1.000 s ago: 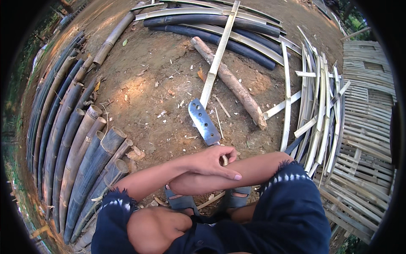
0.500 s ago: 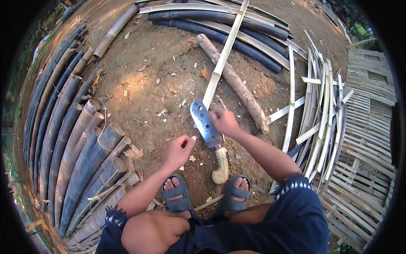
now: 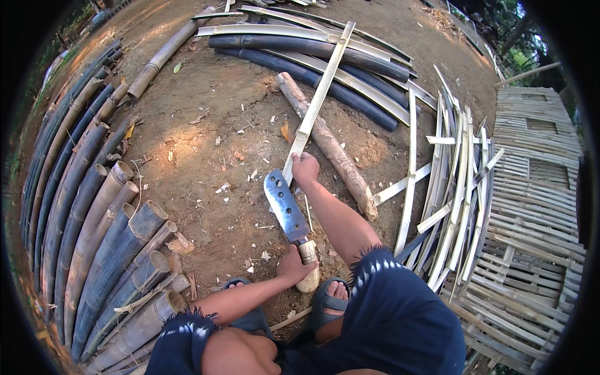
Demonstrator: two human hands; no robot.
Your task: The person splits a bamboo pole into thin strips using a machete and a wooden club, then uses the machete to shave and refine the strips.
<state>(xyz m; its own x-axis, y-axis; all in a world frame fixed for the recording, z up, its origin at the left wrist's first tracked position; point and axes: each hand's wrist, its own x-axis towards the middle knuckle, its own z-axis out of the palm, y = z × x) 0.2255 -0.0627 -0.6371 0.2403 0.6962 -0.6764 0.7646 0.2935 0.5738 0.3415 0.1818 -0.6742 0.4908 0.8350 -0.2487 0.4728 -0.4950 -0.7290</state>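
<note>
A broad-bladed knife [image 3: 285, 205] with a row of holes in its blade and a pale, curved handle lies in front of my feet. My left hand [image 3: 295, 265] is closed at the upper part of that handle, its fingertips partly hidden. Beyond the blade, my right hand [image 3: 305, 169] grips the near end of a long pale split bamboo strip [image 3: 322, 87]. The strip slants away over a thick peeled log [image 3: 331, 142] and onto split bamboo behind it. Its near tip reaches close to the knife's blade.
Bamboo poles [image 3: 115, 206] lie stacked along the left. Dark split bamboo [image 3: 306, 53] is spread at the far side. Thin pale strips [image 3: 459, 194] are heaped at the right, beside a slatted bamboo panel [image 3: 531, 206]. Chips and leaves dot the dirt ground.
My left hand has come down to the knife's handle and closed there. My right hand has taken hold of the bamboo strip. The whole view has shifted slightly.
</note>
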